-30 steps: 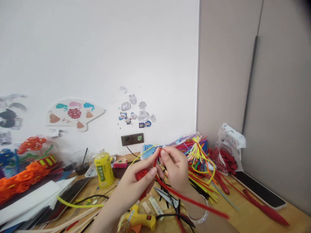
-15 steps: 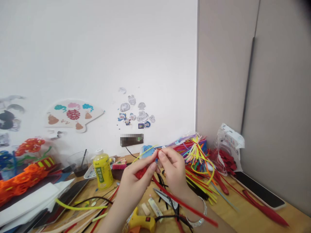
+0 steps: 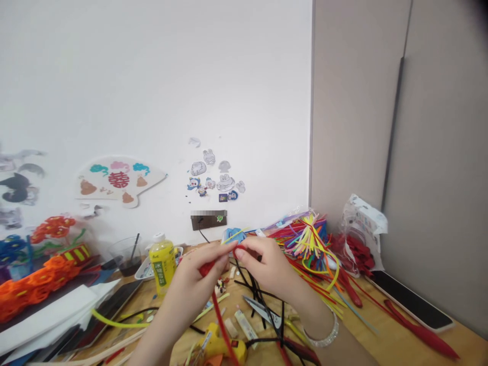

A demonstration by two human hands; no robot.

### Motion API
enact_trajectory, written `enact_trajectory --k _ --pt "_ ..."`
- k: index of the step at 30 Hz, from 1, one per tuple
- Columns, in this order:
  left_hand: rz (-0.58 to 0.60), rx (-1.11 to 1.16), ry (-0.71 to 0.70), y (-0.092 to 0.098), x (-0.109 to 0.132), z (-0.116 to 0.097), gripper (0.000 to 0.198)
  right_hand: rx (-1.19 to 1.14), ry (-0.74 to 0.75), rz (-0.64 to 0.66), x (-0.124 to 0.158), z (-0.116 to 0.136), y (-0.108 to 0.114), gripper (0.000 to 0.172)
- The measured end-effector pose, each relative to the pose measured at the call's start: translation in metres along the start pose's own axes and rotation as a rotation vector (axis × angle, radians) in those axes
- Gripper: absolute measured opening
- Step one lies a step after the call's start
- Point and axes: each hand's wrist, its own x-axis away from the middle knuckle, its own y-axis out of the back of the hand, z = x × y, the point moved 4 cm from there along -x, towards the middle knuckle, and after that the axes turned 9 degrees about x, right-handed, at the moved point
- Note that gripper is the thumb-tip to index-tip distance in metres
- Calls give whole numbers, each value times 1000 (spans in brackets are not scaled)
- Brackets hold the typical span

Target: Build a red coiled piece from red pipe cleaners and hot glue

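Red pipe cleaner (image 3: 220,317) hangs down from a pinch between both hands, over the desk. The left hand (image 3: 194,279) is clenched on a mostly hidden red piece (image 3: 206,269); the right hand (image 3: 269,269) pinches at its fingertips. No finished shape shows. Wooden desk (image 3: 385,345) holds scissors (image 3: 263,312), a glue gun (image 3: 217,345), and piled pipe cleaners (image 3: 305,239); white wall (image 3: 152,101) behind.

The person's left hand (image 3: 192,277) and right hand (image 3: 272,269) are bare, as are both forearms (image 3: 162,330). A sparkling silver bangle (image 3: 328,338) circles the right wrist (image 3: 305,310).
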Motion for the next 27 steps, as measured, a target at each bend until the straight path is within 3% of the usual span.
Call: enact_trajectory --k 3,6,15,20,27 --pt "34 -30 6 1 1 -1 28 75 56 97 0 1 5 26" --pt "25 -43 20 -1 4 0 26 -15 78 111 -1 1 4 29" --pt "-51 50 -42 -5 4 -5 22 -281 3 -174 1 -2 1 32" --pt "72 124 -12 -8 6 -6 30 -301 -27 -257 5 -2 -1 33" --pt "199 339 156 -18 11 -8 46 -252 -29 -483 16 2 -3 31"
